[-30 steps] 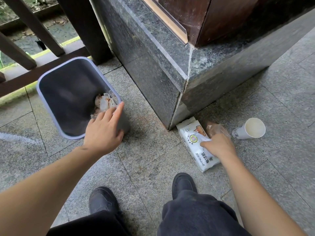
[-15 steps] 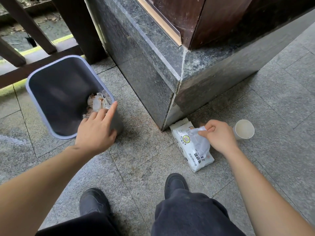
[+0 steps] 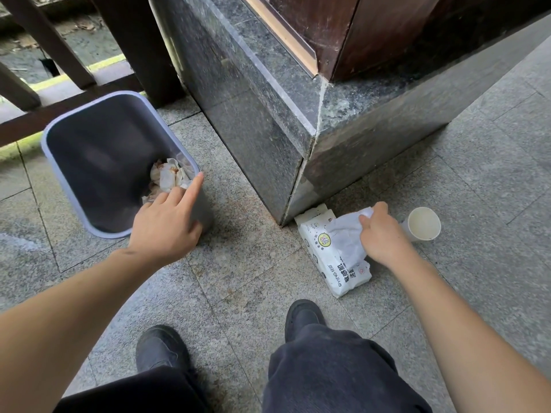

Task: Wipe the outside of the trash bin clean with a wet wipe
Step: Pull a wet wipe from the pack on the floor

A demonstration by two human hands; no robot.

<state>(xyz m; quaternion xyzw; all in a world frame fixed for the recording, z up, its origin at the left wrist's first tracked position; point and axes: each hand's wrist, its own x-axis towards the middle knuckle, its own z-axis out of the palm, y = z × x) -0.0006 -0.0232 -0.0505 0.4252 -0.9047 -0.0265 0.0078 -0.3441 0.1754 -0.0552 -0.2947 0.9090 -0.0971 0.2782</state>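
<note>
A grey trash bin [image 3: 98, 162] with a pale lilac rim stands on the stone floor at the left, with crumpled used tissues [image 3: 170, 175] inside. My left hand [image 3: 167, 225] rests on its near right corner, fingers over the rim and index finger stretched along the edge. A white pack of wet wipes [image 3: 325, 257] lies at the foot of the stone pillar. My right hand [image 3: 384, 236] pinches a white wet wipe [image 3: 346, 239] that hangs partly drawn out above the pack.
A dark granite pillar base [image 3: 268, 114] rises between bin and pack. A white paper cup [image 3: 423, 223] lies on its side just right of my right hand. A brown wooden railing [image 3: 53, 55] runs behind the bin. My two black shoes [image 3: 304, 317] stand below.
My right hand has pulled a wet wipe up out of the pack, more of it now showing. My left hand stays on the bin's rim.
</note>
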